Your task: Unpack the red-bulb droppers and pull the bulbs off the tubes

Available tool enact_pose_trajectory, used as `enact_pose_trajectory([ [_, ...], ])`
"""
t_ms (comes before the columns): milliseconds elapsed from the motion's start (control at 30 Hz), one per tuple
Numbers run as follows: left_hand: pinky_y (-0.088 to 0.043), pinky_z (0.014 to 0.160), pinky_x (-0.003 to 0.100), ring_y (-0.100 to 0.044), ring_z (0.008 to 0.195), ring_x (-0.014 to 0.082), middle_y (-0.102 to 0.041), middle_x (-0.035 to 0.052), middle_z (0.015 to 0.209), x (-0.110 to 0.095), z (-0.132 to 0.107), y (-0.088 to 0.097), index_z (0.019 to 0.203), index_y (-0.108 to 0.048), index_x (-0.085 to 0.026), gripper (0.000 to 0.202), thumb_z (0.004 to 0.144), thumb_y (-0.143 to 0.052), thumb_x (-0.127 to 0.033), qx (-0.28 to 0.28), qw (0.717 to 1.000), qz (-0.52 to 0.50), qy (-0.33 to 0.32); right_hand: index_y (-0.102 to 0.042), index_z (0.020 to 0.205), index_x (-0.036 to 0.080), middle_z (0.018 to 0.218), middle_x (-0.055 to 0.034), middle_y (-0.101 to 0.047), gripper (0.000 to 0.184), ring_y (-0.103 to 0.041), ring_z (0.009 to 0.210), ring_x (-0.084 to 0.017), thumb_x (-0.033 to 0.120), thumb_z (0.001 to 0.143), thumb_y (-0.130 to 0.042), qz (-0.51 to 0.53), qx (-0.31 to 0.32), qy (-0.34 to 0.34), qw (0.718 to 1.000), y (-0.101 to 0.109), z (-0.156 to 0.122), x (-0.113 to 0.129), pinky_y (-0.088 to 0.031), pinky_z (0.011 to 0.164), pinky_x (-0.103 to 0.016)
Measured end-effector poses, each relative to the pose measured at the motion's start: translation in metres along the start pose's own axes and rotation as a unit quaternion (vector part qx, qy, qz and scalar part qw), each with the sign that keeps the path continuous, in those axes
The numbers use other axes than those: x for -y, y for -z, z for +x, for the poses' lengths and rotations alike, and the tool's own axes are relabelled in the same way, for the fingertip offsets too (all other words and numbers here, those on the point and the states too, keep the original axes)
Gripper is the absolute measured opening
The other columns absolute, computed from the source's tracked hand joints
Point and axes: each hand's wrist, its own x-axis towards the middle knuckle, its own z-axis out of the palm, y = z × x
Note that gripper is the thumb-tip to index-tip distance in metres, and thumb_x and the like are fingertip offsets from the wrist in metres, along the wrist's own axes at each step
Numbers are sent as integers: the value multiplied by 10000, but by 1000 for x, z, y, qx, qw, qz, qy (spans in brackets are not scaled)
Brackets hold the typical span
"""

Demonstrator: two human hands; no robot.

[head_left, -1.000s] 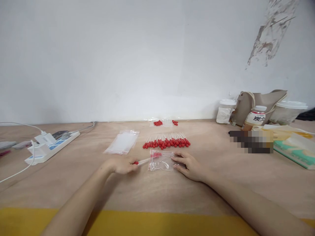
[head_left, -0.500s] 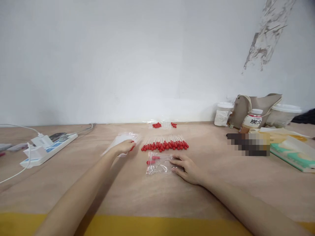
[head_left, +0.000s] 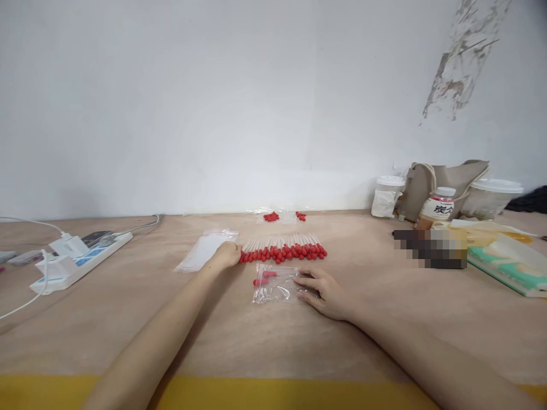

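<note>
Left hand [head_left: 228, 255] at red-tipped sticks [head_left: 294, 250], right hand [head_left: 323, 294] on clear bag [head_left: 278, 291]

Touching left end of sticks, rightward of left hand; cannot tell whether gripping. Resting right hand, fingers loosely apart, on bag extending leftward.

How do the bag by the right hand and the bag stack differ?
The bag is see-through; the bag stack looks whitish. Red heads show at the bag's left end; none show on the bag stack. The right hand touches the bag; the bag stack lies beside the left hand. Both lie on the table.
</note>
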Motion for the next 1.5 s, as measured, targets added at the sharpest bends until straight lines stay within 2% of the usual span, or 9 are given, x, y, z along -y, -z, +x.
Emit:
enact_pose_trajectory([
  [133,-395,647,258,-609,722,222,-654,106,668,8,-5,-3,513,-559,-150,319,745,-441,-333,14,998,-65,-7,-543,1159,173,1218,-126,-465,384,-440,1120,-220,315,810,-470,1,2,-6,1000,0,0,0,-358,958,-363],
  [333,-408,547,225,-591,563,152,-657,51,661,23,-6,-14,756,-644,-128,380,747,-417,-432,13,979,-205,2,-541,1162,181,1227,-125,-458,388,-436,1123,-223,333,815,-459,-2,7,-9,1000,0,0,0,-357,955,-377],
  [533,-399,568,236,-570,611,163,-648,33,647,32,-8,-25,751,-654,-144,382,701,-457,-468,-64,967,-248,4,-544,1159,163,1221,-129,-461,392,-440,1120,-217,320,809,-465,0,9,-14,1000,1,0,1,-358,959,-359],
  [733,-387,639,264,-543,679,173,-616,44,711,23,-17,-18,762,-626,-152,290,725,-453,-382,-156,961,-228,-13,-541,1163,173,1221,-124,-461,391,-436,1123,-213,327,813,-459,-7,8,-12,1000,1,0,1,-358,959,-359],
  [833,-381,634,249,-503,668,143,-565,23,727,12,-38,-17,773,-601,-171,209,728,-480,-335,-186,956,-212,-81,-541,1162,182,1218,-121,-465,386,-440,1118,-217,331,815,-459,-7,3,-2,1000,1,0,0,-362,954,-370],
  [967,-372,538,213,-461,599,102,-523,9,752,2,-73,-29,798,-632,-190,150,709,-529,-251,-100,943,-204,-243,-554,1146,190,1217,-120,-470,374,-450,1108,-227,334,811,-470,-2,-8,2,1000,-1,0,-2,-370,942,-385],
  [1133,-385,529,212,-455,599,89,-506,22,855,-8,-85,-42,978,-634,-231,258,746,-545,-301,-24,943,-240,-229,-555,1146,198,1209,-114,-482,371,-458,1098,-224,342,814,-471,8,-3,19,1000,-1,0,-4,-367,944,-389],
  [1333,-359,554,214,-442,647,109,-460,14,763,-15,-79,-42,836,-632,-180,191,750,-555,-332,-13,944,-205,-259,-538,1164,226,1250,-96,-457,360,-437,1128,-212,348,846,-423,21,34,53,998,2,0,-5,-358,952,-379],
  [1500,-296,487,195,-369,531,83,-417,-50,603,-15,-83,-44,764,-503,-166,152,736,-562,-302,-11,941,-246,-234,-524,1178,232,1247,-99,-456,369,-437,1126,-216,351,841,-433,15,19,43,999,-1,-1,-6,-360,949,-382],
])
